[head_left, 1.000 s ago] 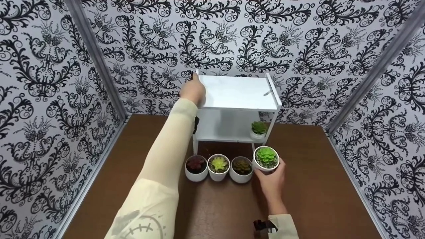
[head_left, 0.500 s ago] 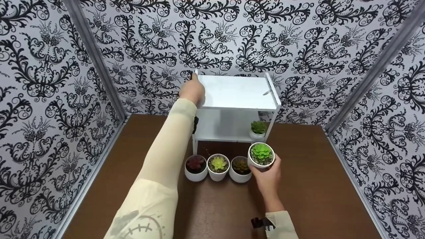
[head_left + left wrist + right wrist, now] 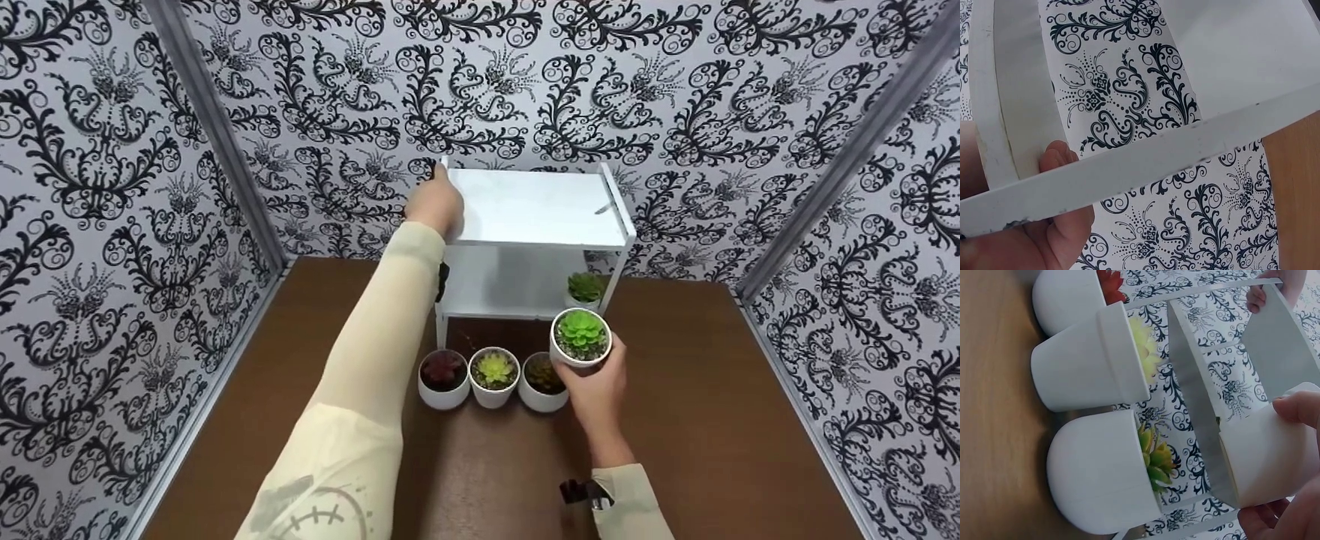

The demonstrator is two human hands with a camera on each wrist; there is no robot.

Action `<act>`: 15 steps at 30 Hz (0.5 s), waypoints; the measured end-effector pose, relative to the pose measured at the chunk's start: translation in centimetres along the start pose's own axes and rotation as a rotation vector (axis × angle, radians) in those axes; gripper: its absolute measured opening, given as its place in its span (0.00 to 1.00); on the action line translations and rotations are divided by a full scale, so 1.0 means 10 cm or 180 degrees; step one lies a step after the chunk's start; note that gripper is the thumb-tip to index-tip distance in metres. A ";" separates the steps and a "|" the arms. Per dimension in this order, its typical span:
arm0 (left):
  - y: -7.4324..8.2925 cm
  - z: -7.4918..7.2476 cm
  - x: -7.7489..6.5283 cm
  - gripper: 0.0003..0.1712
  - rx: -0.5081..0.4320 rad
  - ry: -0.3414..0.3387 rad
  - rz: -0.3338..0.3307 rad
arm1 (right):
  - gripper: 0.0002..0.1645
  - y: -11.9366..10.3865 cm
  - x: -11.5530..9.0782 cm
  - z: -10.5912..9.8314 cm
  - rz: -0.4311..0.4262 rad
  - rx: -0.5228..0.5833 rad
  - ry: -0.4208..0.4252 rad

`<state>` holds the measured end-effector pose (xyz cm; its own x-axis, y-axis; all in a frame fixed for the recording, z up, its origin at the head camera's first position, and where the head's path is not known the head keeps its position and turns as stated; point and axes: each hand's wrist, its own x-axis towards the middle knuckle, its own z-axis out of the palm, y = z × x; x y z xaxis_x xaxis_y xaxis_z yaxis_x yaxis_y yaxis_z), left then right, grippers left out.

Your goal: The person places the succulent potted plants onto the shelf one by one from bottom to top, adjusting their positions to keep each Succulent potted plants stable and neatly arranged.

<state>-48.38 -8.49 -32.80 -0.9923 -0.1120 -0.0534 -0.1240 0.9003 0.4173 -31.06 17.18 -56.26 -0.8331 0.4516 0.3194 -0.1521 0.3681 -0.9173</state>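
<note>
My left hand [image 3: 436, 204] grips the upper left side of a white two-tier shelf [image 3: 536, 206]. In the left wrist view its fingers [image 3: 1075, 225] curl round a white upright and rail. My right hand [image 3: 598, 390] holds a white pot with a bright green succulent [image 3: 581, 335], thumb and fingers round the pot's sides. The right wrist view shows this raised white pot [image 3: 1269, 453] from the side, level with the lower shelf board [image 3: 1199, 377]. A darker green potted succulent [image 3: 584, 289] stands at the right end of the lower tier, partly hidden by the held pot.
On the brown table [image 3: 487, 472], before the shelf, stand potted succulents in a row: dark red [image 3: 442, 371], yellow-green [image 3: 494, 371], and brownish green [image 3: 544, 375], beside the right hand. Patterned walls [image 3: 510, 82] enclose the table at the back and sides.
My right hand has moved the bright green potted succulent forward and slightly left, from right of the row toward the lower tier. My left hand keeps its grip on the shelf.
</note>
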 end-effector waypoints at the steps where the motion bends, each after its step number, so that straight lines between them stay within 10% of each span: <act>1: 0.00 0.00 0.00 0.49 0.0005 -0.0007 0.0001 | 0.59 -0.01 0.01 0.01 -0.0016 0.0003 0.0007; 15: -0.01 0.00 -0.01 0.46 0.0073 0.0021 0.0083 | 0.58 -0.18 0.09 0.08 0.0016 -0.0030 -0.0056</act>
<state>-48.30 -8.56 -32.85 -0.9952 -0.0911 -0.0366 -0.0981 0.9123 0.3976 -31.94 16.26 -54.56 -0.8431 0.4393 0.3104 -0.1428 0.3736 -0.9166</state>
